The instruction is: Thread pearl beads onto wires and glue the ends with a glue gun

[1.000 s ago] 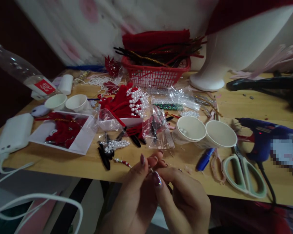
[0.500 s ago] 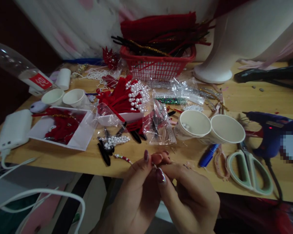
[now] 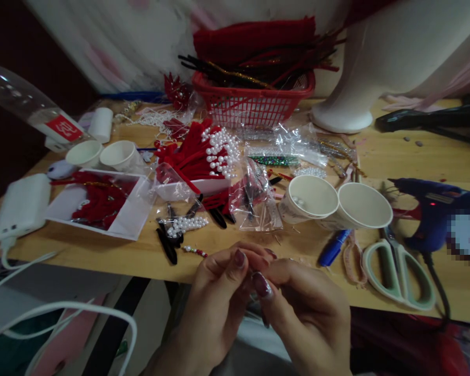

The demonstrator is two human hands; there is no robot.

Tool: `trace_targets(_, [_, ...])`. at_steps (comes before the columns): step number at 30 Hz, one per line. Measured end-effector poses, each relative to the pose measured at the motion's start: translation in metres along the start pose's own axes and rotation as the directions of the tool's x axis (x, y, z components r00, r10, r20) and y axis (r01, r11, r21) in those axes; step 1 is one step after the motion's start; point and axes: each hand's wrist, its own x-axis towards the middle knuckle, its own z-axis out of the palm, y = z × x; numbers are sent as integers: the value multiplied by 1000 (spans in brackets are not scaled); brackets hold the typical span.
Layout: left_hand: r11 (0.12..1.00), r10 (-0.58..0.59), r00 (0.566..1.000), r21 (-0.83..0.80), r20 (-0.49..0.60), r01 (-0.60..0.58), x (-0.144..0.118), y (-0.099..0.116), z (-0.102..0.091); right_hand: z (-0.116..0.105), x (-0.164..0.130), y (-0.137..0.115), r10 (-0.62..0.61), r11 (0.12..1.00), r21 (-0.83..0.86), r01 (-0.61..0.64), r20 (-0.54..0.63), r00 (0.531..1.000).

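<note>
My left hand [image 3: 217, 297] and my right hand [image 3: 307, 308] meet in front of the table's edge, fingers curled and thumbs pinched against the fingertips. Between them is something tiny that I cannot make out, mostly hidden by the fingers. Just left of my left hand lies a short string of red, white and green beads [image 3: 196, 251]. Beyond it are a clear bag of white pearl beads [image 3: 186, 225] and black clips [image 3: 166, 246]. Past my fingers lies a clear plastic bag [image 3: 258, 201] with dark pieces inside. A paper cup [image 3: 315, 201] behind my right hand holds a few pearls.
Scissors [image 3: 399, 274], a blue marker [image 3: 334, 249] and a glue gun [image 3: 434, 209] with a lit red light lie right. Red velvety stems with pearl tips [image 3: 191, 151] fill a box at centre. A red basket [image 3: 254, 102] stands behind; a power bank [image 3: 23, 206] sits left.
My hands have shifted slightly and the fingertips have closed in more, the left index finger now more bent. The small thing between them is less visible. Everything on the table stays put.
</note>
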Motion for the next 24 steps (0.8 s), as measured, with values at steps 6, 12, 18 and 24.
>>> trace_targets(6, [992, 98, 995, 85, 5, -98, 0, 0, -2, 1, 1, -1, 89, 988, 120, -96, 67, 994])
trace_targets(12, [987, 111, 994, 114, 10, -112, 2, -1, -2, 4, 2, 2, 87, 981, 168, -99, 73, 993])
trace_targets(18, [971, 179, 984, 162, -7, -176, 0, -2, -4, -4, -4, 8, -53, 999, 17, 51, 132, 990])
trace_targets(24, [965, 215, 976, 155, -19, -210, 1, -2, -7, -15, -2, 10, -170, 966, -142, 217, 287, 943])
